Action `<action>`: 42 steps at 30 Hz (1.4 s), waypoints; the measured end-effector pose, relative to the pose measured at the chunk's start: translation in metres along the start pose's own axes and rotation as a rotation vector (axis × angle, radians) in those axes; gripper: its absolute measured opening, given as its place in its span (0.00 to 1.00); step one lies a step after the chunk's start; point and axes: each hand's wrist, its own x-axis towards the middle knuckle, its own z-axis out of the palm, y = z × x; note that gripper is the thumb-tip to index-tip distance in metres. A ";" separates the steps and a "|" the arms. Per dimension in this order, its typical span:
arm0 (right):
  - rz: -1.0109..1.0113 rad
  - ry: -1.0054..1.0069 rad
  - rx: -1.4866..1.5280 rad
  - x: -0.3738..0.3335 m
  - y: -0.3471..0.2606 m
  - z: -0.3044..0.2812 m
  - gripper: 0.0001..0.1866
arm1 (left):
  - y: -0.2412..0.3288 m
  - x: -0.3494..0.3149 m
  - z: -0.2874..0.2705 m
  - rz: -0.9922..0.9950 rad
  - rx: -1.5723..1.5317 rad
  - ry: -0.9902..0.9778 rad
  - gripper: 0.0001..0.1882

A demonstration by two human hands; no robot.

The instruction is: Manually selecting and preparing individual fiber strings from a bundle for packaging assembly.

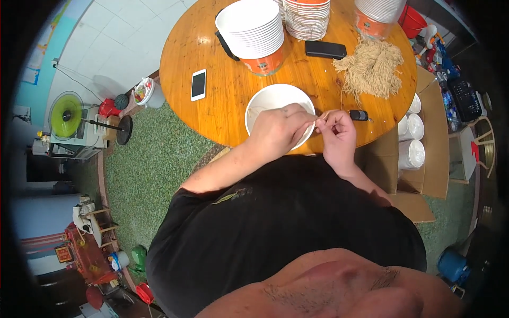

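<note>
My left hand (279, 131) reaches over a white paper tub (265, 96) near the table's front edge, hiding much of it. Its fingers are closed in a pinch on a thin beige string (319, 117). Close beside it, my right hand (338, 137) pinches the same string between thumb and fingertips. The two hands almost touch at the tub's right rim. A loose bundle of beige strings (375, 69) lies on the table beyond my right hand. Next to that hand sits a small dark device (358, 115).
On the round wooden table (177, 106) stand a tall stack of white tubs (250, 29), a second tub stack (306, 20) and a wrapped one (377, 18). A white phone (198, 85) and a black case (325, 50) lie there. A cardboard box (436, 143) holds wrapped tubs.
</note>
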 end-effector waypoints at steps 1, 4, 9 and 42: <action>0.043 -0.027 0.052 0.002 -0.001 -0.002 0.12 | -0.002 0.000 0.001 0.010 -0.007 0.017 0.05; 0.314 -0.046 0.293 0.009 -0.005 -0.009 0.11 | -0.011 0.000 0.007 0.000 -0.009 0.021 0.08; 0.616 -0.092 0.681 0.023 0.008 -0.024 0.05 | -0.016 0.000 0.011 -0.018 -0.066 -0.049 0.06; 0.297 -0.171 0.321 0.021 0.006 -0.032 0.09 | -0.023 0.003 0.016 0.144 0.263 -0.049 0.06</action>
